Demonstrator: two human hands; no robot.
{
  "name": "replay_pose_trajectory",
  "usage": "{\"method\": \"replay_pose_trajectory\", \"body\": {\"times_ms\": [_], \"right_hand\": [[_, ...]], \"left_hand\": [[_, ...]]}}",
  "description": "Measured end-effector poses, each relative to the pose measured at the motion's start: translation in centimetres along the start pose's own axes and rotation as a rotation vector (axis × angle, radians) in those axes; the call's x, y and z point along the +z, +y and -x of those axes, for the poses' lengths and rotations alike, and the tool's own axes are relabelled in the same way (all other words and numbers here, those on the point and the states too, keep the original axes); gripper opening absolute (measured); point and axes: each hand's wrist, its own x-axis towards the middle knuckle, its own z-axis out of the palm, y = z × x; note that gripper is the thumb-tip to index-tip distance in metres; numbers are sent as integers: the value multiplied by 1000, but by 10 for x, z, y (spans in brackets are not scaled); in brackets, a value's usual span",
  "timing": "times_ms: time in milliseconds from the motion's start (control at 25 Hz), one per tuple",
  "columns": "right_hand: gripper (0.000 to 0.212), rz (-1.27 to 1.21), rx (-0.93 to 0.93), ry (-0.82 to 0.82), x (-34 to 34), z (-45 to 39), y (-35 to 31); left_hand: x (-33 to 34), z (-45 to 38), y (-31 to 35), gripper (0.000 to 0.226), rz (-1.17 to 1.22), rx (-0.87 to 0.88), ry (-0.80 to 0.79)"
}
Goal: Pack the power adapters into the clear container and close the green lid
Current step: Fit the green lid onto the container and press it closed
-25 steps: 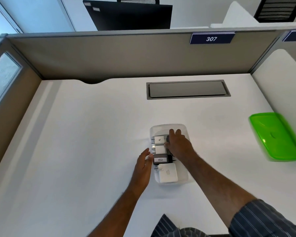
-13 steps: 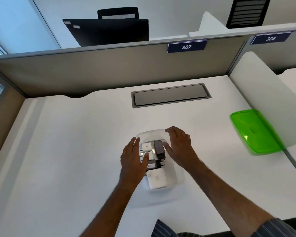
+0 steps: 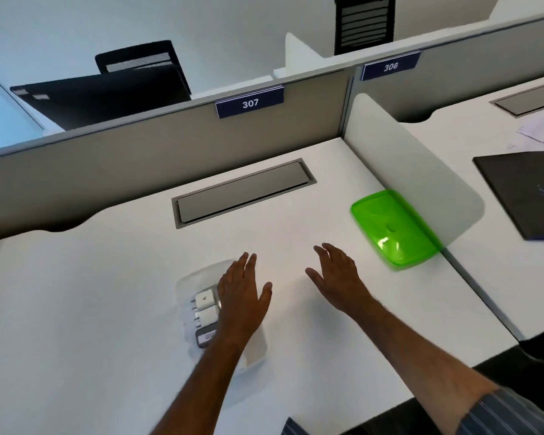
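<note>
Readable text first: the blue nameplate [image 3: 249, 102] on the grey cubicle partition [image 3: 139, 171] said "307", and a second blue plate [image 3: 390, 66] toward the upper right said "306". The dark grey adapter [image 3: 205, 337] in the box had a white sticker that looked like "002", though the wrist cut off part of it, so I wasn't sure.

The clear plastic container [image 3: 189, 284] sat lower centre-left on the white desk [image 3: 91, 309], its long axis running roughly from the bottom of the frame toward the top, leaning a bit left. Inside, two white power adapters [image 3: 205, 307] lay stacked one above the other with their metal prongs pointing to the left of the frame; the upper one had a small grey triangle mark. The dark one sat just below them. The container's right half was hidden.

The left hand [image 3: 241, 296] hovered flat over the container, fingers spread, gripping nothing. The right hand [image 3: 338, 279] was also spread and empty, out over bare desk between the container and the translucent green plastic lid [image 3: 393, 227]. That lid lay mid-right, against the white side divider [image 3: 405, 158], well apart from the container, long axis slanting toward the lower right. It was blurred, so I couldn't tell which side was up.
</note>
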Motion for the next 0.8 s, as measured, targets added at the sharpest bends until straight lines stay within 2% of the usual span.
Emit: {"method": "replay_pose_trajectory", "body": {"times_ms": [480, 680, 800], "right_hand": [[82, -16, 220, -73, -38, 3, 172], [88, -37, 265, -94, -46, 1, 220], [85, -56, 270, -67, -49, -1, 232]], "left_hand": [[104, -50, 148, 73, 49, 94, -227], [138, -64, 205, 74, 109, 117, -312], [153, -73, 222, 76, 86, 73, -356]]}}
